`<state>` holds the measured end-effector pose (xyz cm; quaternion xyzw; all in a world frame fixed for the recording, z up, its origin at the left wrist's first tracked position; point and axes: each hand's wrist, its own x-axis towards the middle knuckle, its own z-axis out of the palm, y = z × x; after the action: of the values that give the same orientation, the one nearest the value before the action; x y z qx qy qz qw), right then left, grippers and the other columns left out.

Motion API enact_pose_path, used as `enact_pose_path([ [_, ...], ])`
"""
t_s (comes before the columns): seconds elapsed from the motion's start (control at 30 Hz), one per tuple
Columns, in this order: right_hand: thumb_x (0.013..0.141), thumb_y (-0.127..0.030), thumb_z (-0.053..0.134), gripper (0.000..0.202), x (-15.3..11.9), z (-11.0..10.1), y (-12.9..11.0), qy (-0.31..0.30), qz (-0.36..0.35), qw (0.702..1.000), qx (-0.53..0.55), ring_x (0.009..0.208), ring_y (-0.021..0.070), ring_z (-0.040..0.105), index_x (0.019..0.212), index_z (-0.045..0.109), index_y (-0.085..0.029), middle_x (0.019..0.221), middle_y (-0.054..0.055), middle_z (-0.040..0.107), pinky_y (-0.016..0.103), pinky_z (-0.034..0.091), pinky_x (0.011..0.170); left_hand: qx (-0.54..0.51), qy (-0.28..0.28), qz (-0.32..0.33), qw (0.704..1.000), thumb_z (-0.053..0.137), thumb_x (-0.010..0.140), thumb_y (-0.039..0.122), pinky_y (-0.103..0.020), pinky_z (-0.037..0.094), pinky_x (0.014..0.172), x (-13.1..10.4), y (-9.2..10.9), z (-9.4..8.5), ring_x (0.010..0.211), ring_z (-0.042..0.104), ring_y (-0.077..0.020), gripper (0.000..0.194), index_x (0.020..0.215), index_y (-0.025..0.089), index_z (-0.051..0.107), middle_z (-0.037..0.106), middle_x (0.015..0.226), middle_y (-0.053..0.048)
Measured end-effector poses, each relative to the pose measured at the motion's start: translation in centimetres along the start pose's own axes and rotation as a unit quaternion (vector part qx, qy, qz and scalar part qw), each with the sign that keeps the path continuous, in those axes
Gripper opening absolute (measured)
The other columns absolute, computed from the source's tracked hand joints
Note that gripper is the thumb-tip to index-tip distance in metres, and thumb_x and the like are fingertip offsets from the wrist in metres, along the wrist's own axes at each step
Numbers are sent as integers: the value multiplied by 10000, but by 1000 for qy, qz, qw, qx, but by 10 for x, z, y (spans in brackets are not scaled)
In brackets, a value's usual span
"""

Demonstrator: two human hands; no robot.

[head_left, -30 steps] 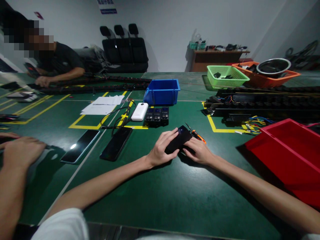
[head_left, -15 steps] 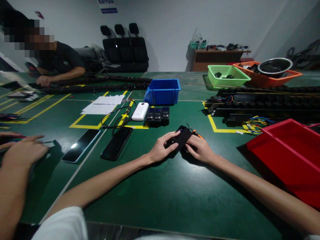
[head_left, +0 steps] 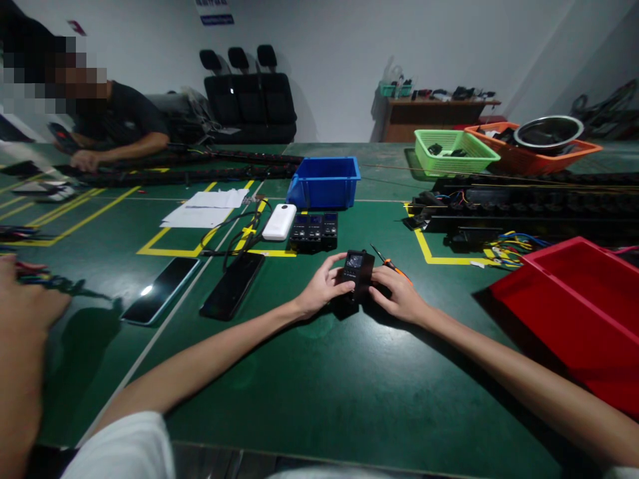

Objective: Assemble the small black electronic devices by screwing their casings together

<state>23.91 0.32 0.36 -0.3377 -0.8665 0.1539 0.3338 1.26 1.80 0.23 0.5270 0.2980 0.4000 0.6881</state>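
A small black device (head_left: 357, 273) with a little screen is held upright just above the green table, its screen side showing. My left hand (head_left: 324, 287) grips it from the left, thumb across the front. On the other side my right hand (head_left: 398, 293) has its fingertips at the device's right edge, some of them hidden behind it. An orange-handled screwdriver (head_left: 393, 265) lies just beyond my right hand. Several similar black devices (head_left: 314, 231) stand in a row beside a white power bank (head_left: 279, 222).
A blue bin (head_left: 327, 183) stands behind the devices, a red bin (head_left: 574, 313) at right. Two phones, one black (head_left: 232, 286), one blue-edged (head_left: 162, 291), lie at left. Another person's hand (head_left: 30, 299) holds wires at far left; a further person (head_left: 130, 120) works behind.
The black device has turned so its screen side now shows upright. My left fingers have shifted around it. The other person's hand at far left has moved further left.
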Motion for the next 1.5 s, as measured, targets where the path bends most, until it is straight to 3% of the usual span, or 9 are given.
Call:
enact_pose_path([
  [0.23, 903, -248, 538, 199, 2, 0, -1, -10, 0, 1000, -8, 1011, 257, 586, 1064, 640, -193, 1060, 118, 638, 467, 518, 875, -19, -11, -30, 999, 854, 627, 276, -394, 444, 1010, 1, 5, -1, 1143, 595, -237, 703, 1244, 155, 539, 626, 1222, -130],
  [0.43, 925, -262, 526, 216, 3, -1, -2, 8, 1, 999, 39, 1029, 242, 594, 1108, 621, -198, 1076, 105, 653, 450, 501, 905, -13, -28, -29, 999, 857, 607, 210, -364, 463, 963, -1, 7, 0, 1103, 594, -213, 680, 1207, 168, 538, 625, 1176, -88],
  [0.57, 905, -325, 579, 280, 3, -3, -8, 14, 63, 993, 94, 1010, 241, 613, 1150, 590, -189, 1091, 106, 659, 438, 501, 893, 14, -18, -2, 1000, 859, 601, 185, -339, 445, 967, -3, 6, 1, 1064, 593, -184, 622, 1139, 176, 546, 627, 1103, -49],
  [0.7, 851, -358, 661, 370, 5, 3, -18, -2, 142, 962, 232, 990, 221, 631, 1170, 556, -203, 1098, 87, 653, 386, 517, 866, 29, -12, 19, 999, 872, 577, 178, -346, 428, 989, -4, 6, 3, 1062, 592, -185, 641, 1126, 178, 541, 617, 1102, -46],
  [0.83, 806, -363, 710, 311, 7, 13, -20, 41, 201, 910, 360, 927, 191, 632, 1049, 579, -219, 985, 38, 646, 348, 516, 847, 41, -1, 21, 999, 884, 558, 189, -349, 427, 989, -4, 6, 4, 1051, 597, -189, 624, 1081, 170, 544, 619, 1077, -48],
  [0.93, 775, -362, 740, 294, 7, 15, -19, 57, 224, 890, 394, 874, 174, 618, 983, 594, -215, 922, 20, 636, 324, 509, 816, 43, -9, 19, 999, 864, 604, 221, -345, 433, 984, -5, 8, 5, 1058, 596, -190, 569, 1076, 171, 551, 617, 1098, -54],
  [1.07, 758, -394, 744, 296, 7, 12, -19, 79, 244, 877, 407, 775, 159, 590, 941, 608, -206, 841, 9, 619, 281, 505, 681, 25, -33, 3, 999, 803, 702, 263, -349, 440, 975, -5, 9, 4, 1058, 598, -187, 473, 1094, 171, 555, 613, 1124, -63],
  [1.2, 755, -404, 745, 308, 6, 10, -19, 82, 255, 864, 426, 755, 153, 583, 946, 605, -206, 832, 4, 617, 260, 491, 634, 20, -36, -10, 999, 813, 688, 280, -339, 440, 961, -4, 9, 3, 1025, 610, -183, 460, 1063, 169, 570, 631, 1081, -52],
  [1.5, 769, -376, 740, 301, 6, 12, -11, 72, 239, 865, 436, 884, 174, 609, 986, 622, -205, 946, 22, 650, 291, 489, 772, 31, -2, 3, 1000, 825, 672, 275, -338, 430, 971, -3, 3, 3, 1012, 618, -182, 459, 1047, 154, 590, 649, 1054, -59],
])
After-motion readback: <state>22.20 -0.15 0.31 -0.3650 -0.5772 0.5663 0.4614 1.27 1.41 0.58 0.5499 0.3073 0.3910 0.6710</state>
